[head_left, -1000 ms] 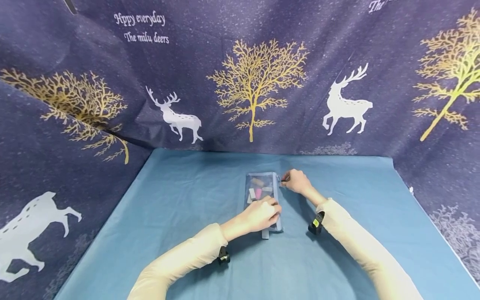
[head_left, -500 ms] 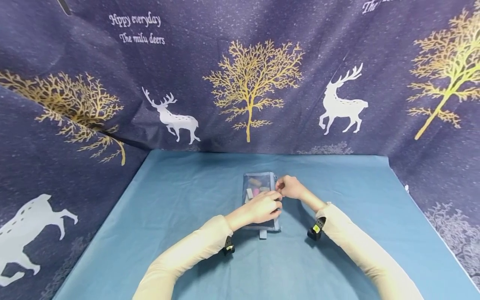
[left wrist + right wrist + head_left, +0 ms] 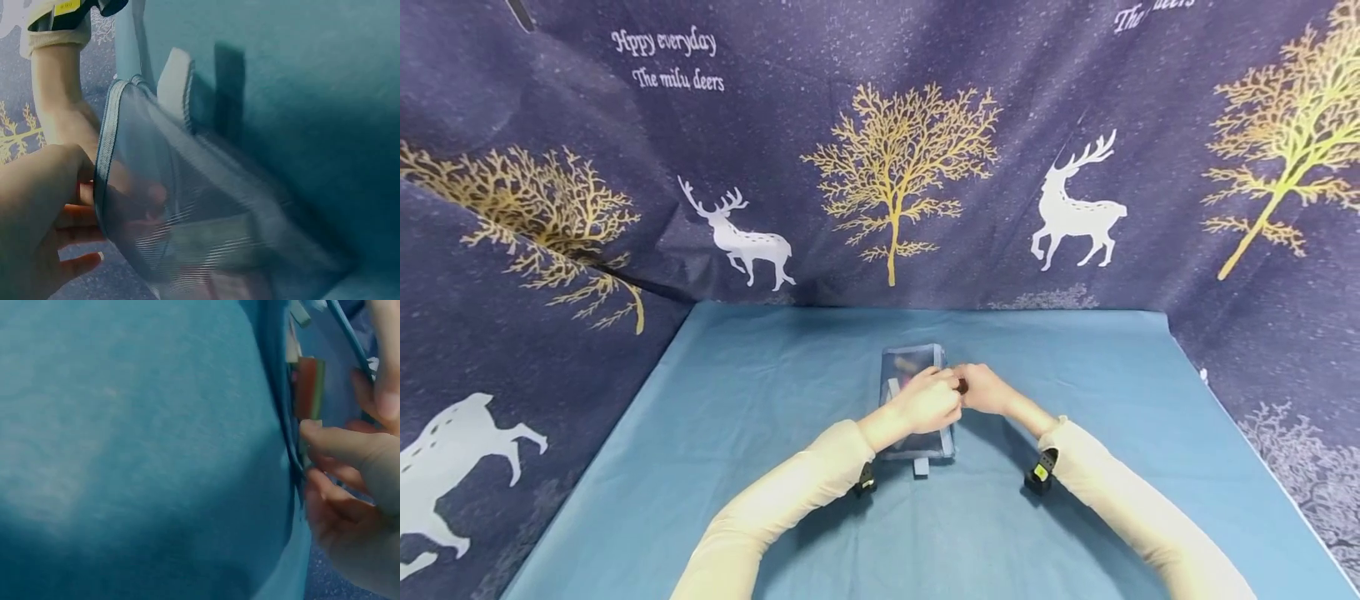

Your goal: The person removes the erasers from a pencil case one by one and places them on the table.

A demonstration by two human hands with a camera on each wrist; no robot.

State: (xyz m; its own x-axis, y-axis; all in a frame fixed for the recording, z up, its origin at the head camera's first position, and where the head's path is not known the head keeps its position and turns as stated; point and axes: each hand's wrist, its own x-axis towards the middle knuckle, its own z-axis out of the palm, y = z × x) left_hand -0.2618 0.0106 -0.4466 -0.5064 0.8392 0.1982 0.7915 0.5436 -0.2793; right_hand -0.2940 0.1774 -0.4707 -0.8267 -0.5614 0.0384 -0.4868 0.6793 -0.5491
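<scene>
A see-through mesh zip pouch (image 3: 891,442) with several small blocks in it is at the middle of the blue cloth, a light tab at its near end. My left hand (image 3: 928,402) grips its right edge, thumb and fingers on either side of the mesh (image 3: 144,162). Beside it, my right hand (image 3: 987,390) pinches the same edge at the opening. In the right wrist view a red-brown and green block (image 3: 308,387) shows at the opening, right by a fingertip of my right hand (image 3: 350,469). What the fingers touch inside the pouch is hidden.
Blue cloth (image 3: 760,375) covers the table. A dark blue hanging (image 3: 820,217) with white deer and gold trees stands behind and at both sides. Each wrist carries a black camera (image 3: 1039,472).
My right hand has left the pouch's far right corner and come down along the edge to my left hand. The left hand has shifted slightly up the edge.
</scene>
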